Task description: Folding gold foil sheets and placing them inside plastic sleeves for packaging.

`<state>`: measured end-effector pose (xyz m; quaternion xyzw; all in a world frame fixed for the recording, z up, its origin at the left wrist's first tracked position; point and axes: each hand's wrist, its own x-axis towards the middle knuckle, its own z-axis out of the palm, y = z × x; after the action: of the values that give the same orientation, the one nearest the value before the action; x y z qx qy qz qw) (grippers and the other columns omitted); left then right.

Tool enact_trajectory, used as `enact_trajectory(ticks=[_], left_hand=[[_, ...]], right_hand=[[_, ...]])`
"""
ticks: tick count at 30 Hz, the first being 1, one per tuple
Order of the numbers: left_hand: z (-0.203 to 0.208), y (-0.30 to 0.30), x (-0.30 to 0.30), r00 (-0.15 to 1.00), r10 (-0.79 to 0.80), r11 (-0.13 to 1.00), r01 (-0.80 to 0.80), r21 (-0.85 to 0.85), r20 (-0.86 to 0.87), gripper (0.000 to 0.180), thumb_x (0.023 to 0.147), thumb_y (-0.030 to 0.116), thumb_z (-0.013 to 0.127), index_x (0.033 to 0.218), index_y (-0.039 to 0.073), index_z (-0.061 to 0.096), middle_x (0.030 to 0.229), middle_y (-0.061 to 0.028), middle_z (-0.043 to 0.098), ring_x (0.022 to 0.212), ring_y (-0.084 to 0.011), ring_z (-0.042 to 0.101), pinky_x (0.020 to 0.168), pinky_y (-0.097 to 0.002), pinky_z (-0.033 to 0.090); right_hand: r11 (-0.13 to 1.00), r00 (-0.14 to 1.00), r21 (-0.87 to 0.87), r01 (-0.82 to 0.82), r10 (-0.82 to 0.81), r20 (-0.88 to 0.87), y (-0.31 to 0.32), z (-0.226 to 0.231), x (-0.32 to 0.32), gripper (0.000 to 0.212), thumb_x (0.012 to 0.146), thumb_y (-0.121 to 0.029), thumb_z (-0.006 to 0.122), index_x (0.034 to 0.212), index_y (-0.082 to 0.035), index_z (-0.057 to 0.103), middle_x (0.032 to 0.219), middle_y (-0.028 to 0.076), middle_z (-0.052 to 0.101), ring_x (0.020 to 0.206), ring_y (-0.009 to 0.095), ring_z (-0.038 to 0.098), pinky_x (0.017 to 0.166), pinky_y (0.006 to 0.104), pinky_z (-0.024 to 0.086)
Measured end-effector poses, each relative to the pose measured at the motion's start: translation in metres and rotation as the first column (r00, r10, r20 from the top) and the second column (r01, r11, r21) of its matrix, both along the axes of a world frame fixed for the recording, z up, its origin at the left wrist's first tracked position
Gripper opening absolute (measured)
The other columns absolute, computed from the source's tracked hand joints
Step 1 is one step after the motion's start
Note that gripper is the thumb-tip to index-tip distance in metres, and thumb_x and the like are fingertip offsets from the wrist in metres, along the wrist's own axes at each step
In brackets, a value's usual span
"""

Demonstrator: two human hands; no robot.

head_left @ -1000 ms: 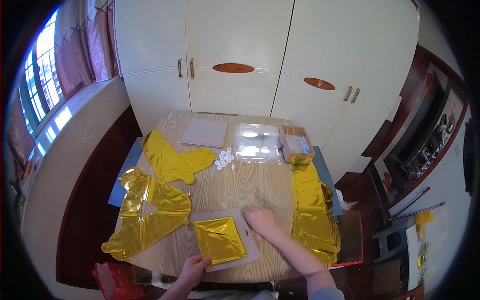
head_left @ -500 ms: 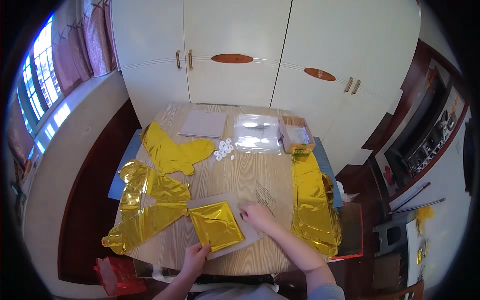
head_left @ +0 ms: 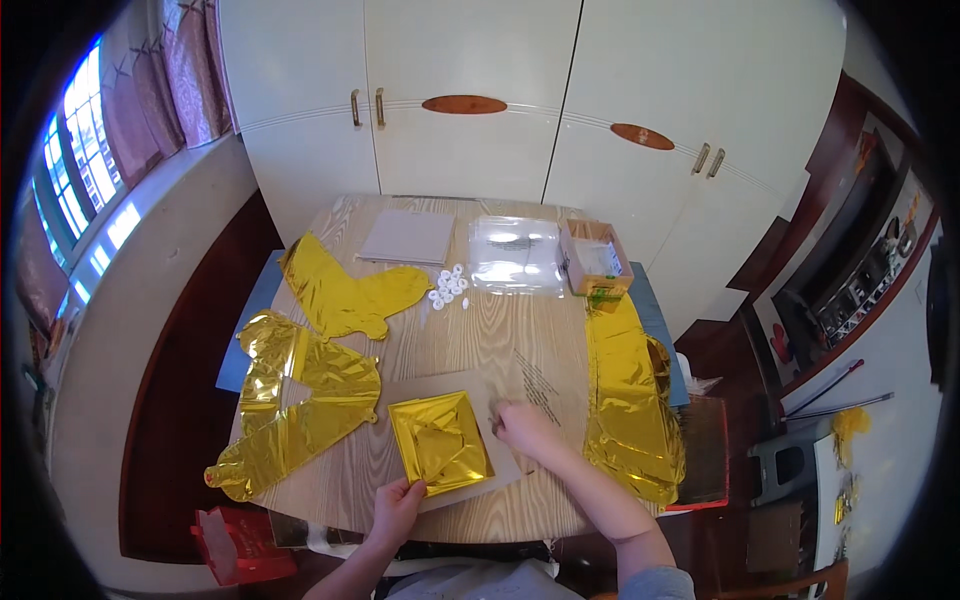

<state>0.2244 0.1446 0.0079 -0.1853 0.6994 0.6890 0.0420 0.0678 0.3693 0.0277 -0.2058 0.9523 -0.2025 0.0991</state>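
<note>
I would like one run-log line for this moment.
left hand: holds folded gold foil by corner | right hand: beside card, hold unclear | table: gold foil shapes, white pieces

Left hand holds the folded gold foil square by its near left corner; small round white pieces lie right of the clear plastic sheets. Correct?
No, the small round white pieces lie left of the clear plastic sheets in the head view. The left hand holds the folded gold foil square by its near left corner.
</note>
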Motion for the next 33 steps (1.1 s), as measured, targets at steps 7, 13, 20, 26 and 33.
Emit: enact_trajectory(ticks=[7,13,20,26,33], left_hand=[[-0.01,0.005,-0.002,1.0,-0.004,1.0,0.004,-0.029,-0.014,0.023,0.092,0.015,0.06,0.088,-0.007,0.067,0.072,0.0,0.062,0.067,-0.0047,0.05,0.059,-0.0229,0.04],[-0.016,0.006,-0.002,0.999,0.037,0.999,-0.037,-0.009,-0.035,0.022,0.091,0.014,0.06,0.087,-0.006,0.067,0.069,0.0007,0.06,0.065,-0.0053,0.048,0.057,-0.0241,0.039],[-0.017,0.005,-0.002,0.999,-0.044,0.994,0.042,-0.099,-0.02,0.019,0.093,0.011,0.057,0.09,-0.005,0.067,0.075,0.0013,0.062,0.068,-0.0044,0.052,0.061,-0.02,0.04],[-0.012,0.021,0.003,0.989,0.006,0.957,-0.048,0.285,0.146,0.019,0.092,0.014,0.059,0.09,-0.004,0.066,0.076,-0.001,0.062,0.068,-0.0062,0.052,0.058,-0.0243,0.041],[-0.012,0.029,0.007,0.958,-0.007,0.814,-0.161,0.558,0.287,0.017,0.096,0.011,0.053,0.103,-0.003,0.06,0.103,-0.0105,0.064,0.094,-0.0197,0.064,0.085,-0.0396,0.056]], right_hand=[[0.994,1.0,-0.11,-0.007,0.005,-0.012,0.01,-0.002,-0.002,0.017,0.076,-0.011,0.061,0.091,-0.002,0.058,0.084,0.018,0.066,0.081,0.037,0.065,0.072,0.0459,0.052],[0.997,0.999,0.056,0.045,-0.045,0.002,0.008,0.013,0.013,0.023,0.076,-0.01,0.06,0.096,-0.001,0.055,0.084,0.022,0.065,0.081,0.041,0.064,0.071,0.0488,0.051],[0.997,0.994,-0.064,-0.037,0.044,0.104,0.016,0.015,0.01,0.025,0.073,-0.013,0.063,0.094,-0.002,0.055,0.082,0.018,0.066,0.078,0.037,0.065,0.068,0.0441,0.051],[0.98,0.993,-0.197,0.013,0.011,0.12,0.015,0.008,0.007,0.023,0.072,-0.016,0.066,0.09,-0.004,0.058,0.078,0.013,0.066,0.073,0.032,0.065,0.067,0.0397,0.051],[0.982,0.988,-0.115,0.147,-0.152,-0.033,-0.002,0.024,0.023,0.018,0.076,-0.019,0.064,0.085,-0.004,0.059,0.072,0.015,0.065,0.07,0.034,0.065,0.065,0.0428,0.052]])
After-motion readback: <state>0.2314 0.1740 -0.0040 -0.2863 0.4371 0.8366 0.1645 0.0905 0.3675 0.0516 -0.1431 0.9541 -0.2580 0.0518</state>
